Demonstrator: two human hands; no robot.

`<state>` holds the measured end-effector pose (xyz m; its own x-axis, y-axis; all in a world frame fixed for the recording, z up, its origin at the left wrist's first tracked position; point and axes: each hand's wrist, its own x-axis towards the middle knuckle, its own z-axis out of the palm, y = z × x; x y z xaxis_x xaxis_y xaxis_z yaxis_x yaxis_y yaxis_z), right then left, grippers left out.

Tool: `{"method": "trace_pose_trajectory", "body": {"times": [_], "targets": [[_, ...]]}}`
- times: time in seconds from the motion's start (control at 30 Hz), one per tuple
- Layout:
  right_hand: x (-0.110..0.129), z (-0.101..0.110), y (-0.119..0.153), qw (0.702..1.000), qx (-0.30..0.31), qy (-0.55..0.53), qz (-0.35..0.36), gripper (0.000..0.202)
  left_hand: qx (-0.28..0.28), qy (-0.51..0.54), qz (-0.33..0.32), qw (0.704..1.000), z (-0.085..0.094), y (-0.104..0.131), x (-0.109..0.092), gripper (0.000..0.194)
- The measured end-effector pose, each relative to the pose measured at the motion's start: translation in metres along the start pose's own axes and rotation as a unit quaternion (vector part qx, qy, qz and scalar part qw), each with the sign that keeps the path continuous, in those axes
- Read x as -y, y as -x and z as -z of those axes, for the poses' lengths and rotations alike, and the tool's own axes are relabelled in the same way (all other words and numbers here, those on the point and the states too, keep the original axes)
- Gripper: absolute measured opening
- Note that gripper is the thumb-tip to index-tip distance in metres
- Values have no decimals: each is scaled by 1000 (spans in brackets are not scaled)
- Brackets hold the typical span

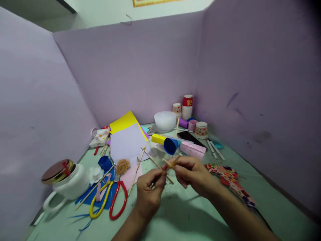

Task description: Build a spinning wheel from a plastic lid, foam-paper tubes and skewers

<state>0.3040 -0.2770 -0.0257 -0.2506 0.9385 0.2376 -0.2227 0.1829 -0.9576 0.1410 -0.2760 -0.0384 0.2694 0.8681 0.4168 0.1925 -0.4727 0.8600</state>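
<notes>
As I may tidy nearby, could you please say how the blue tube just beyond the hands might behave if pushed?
The blue tube would probably feel light, since its open end shows it hollow. Its round side suggests it could roll if nudged. Its thin-looking rim would likely dent under a firm pinch.

Left grip [149, 190], right grip [193, 172] close together, both pinched; bare forearms [232, 204] slanting inward from below.

We observe the left hand [150, 189] and right hand [192, 172] pinching crossed wooden sticks [177, 158] near an orange band [172, 165] above the green table [187, 217], where red-and-yellow-handled scissors [125, 195] lie to the left.
</notes>
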Motion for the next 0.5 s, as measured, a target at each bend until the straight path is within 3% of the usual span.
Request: {"method": "trace_pose_trajectory", "body": {"times": [0.07,0.13,0.2,0.27,0.3,0.4,0.5], "targets": [[2,3,4,1000,19,19,4,29,15,2,-49,999,3,3,-5,26],[4,5,7,1000,22,21,2,27,4,-14,-57,998,13,0,-6,32],[5,5,8,1000,11,15,-9,25,-39,-118,17,992,29,-14,-2,36],[5,6,9,1000,2,12,-19,25,-77,-284,131,947,48,-38,8,30],[4,6,10,1000,2,10,-22,25,-76,-320,160,931,56,-52,15,25],[1,6,11,999,12,2,-36,24,-30,-365,208,907,68,-92,40,20],[0,8,12,998,13,-3,-58,25,13,-392,248,886,59,-117,64,14]]}}
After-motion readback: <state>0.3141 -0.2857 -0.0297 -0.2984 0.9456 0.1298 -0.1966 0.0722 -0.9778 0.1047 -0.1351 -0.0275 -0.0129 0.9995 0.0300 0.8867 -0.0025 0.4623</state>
